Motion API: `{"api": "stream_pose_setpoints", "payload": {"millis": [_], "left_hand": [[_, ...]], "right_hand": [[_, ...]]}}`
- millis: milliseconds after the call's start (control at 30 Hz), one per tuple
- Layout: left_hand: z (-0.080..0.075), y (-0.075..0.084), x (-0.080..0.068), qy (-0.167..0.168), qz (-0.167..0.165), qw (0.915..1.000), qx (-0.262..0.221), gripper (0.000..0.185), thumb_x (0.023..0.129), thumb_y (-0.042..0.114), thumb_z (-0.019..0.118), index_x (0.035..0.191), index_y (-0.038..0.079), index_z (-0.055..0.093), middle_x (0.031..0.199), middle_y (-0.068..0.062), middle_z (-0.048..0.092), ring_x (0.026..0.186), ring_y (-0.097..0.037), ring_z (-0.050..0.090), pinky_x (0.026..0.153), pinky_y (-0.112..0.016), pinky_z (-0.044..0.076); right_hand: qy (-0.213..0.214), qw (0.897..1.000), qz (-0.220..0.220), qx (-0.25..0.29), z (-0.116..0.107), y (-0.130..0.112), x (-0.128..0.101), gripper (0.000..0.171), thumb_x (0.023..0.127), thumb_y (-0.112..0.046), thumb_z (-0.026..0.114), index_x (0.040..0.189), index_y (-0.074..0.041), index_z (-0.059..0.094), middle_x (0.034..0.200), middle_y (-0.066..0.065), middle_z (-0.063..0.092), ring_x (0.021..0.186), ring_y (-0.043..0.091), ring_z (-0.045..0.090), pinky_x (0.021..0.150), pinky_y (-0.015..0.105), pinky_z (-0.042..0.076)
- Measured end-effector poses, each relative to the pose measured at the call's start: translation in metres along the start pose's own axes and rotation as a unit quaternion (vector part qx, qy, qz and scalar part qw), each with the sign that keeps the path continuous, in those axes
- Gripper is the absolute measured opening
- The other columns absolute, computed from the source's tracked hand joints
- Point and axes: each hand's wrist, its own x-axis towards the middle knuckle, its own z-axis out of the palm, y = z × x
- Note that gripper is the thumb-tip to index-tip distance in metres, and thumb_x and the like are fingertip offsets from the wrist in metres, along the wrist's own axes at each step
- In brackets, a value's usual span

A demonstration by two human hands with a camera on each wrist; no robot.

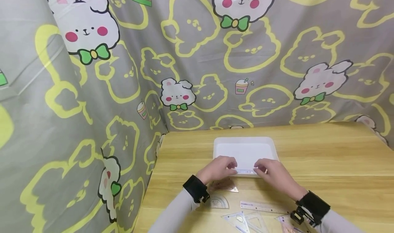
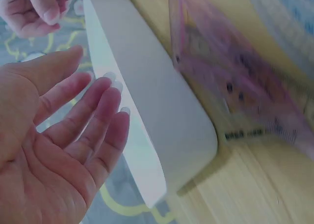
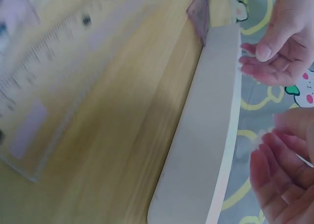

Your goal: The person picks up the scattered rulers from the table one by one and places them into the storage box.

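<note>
- Left hand point(image 1: 217, 168): fingers gently bent, thumb well apart from them in its wrist view; nothing visible between.
- Right hand point(image 1: 274, 171): fingers loosely curved, thumb near the index finger; nothing seen pinched there either.
- Ruler point(image 1: 245, 171): narrow, see-through strip with bluish markings, spanning the gap between the two hands at the tray's near side. Whether the fingertips touch its ends, and whether it lies flat, I cannot tell.
- Tray point(image 1: 244, 138): plain white, rectangular, with rounded corners and low, smooth walls; it sits on the table point(image 1: 323, 158), both hands over its near edge.
- Pink triangle point(image 1: 226, 185): see-through, just in front of the tray, partly behind the left wrist.
- Nearer the person: a clear protractor point(image 1: 219, 202), a long ruler point(image 1: 264, 207), a blue-edged triangle point(image 1: 236, 221) and a clear triangle point(image 1: 257, 222) beside it.
- Black straps point(image 1: 196, 188) on both wrists, over pale sleeves point(image 1: 175, 212).
- Behind: grey curtain point(image 1: 197, 41) with rabbits and yellow outlines.
</note>
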Motion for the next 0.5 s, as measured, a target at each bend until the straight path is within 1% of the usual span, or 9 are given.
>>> {"api": "stream_pose_setpoints", "payload": {"millis": [100,200,300,400,500], "left_hand": [[0.006,0.013,-0.005,0.004,0.014,0.9999,0.006,0.021,0.101,0.023,0.071,0.118,0.009,0.072,0.105,0.003,0.074,0.095,-0.003,0.065,0.086,-0.016,0.051],[0.017,0.027,-0.009,0.002,0.033,0.9993,0.014,0.023,0.100,0.025,0.073,0.118,0.011,0.073,0.105,0.005,0.074,0.095,0.000,0.065,0.085,-0.013,0.049],[0.031,0.040,-0.012,-0.013,0.052,0.9980,0.034,0.026,0.099,0.030,0.074,0.120,0.014,0.073,0.108,0.008,0.074,0.096,0.003,0.064,0.086,-0.010,0.047],[0.048,0.050,-0.014,-0.033,0.062,0.9958,0.059,0.030,0.099,0.038,0.073,0.122,0.017,0.073,0.110,0.011,0.071,0.096,0.005,0.061,0.084,-0.008,0.045],[0.061,0.056,-0.015,-0.046,0.070,0.9939,0.071,0.031,0.098,0.041,0.074,0.121,0.020,0.074,0.107,0.013,0.068,0.090,0.007,0.057,0.079,-0.007,0.042]], "right_hand": [[-0.009,1.000,-0.017,0.014,-0.003,-0.001,-0.011,0.012,0.087,-0.008,0.082,0.093,-0.016,0.075,0.081,-0.013,0.070,0.072,-0.002,0.061,0.064,0.024,0.054],[-0.037,0.999,-0.031,0.025,-0.005,0.000,-0.024,0.012,0.086,-0.009,0.083,0.095,-0.014,0.075,0.084,-0.012,0.070,0.074,-0.003,0.060,0.066,0.024,0.055],[-0.077,0.996,-0.037,0.030,-0.006,0.002,-0.036,0.014,0.087,-0.015,0.084,0.098,-0.014,0.075,0.088,-0.010,0.071,0.077,0.000,0.061,0.068,0.025,0.056],[-0.110,0.993,-0.040,0.033,-0.006,0.006,-0.047,0.019,0.087,-0.022,0.085,0.101,-0.014,0.075,0.093,-0.007,0.072,0.081,0.004,0.063,0.069,0.028,0.056],[-0.133,0.989,-0.040,0.042,-0.005,0.009,-0.056,0.024,0.086,-0.029,0.086,0.102,-0.016,0.074,0.095,-0.008,0.071,0.082,0.005,0.062,0.070,0.029,0.055]]}}
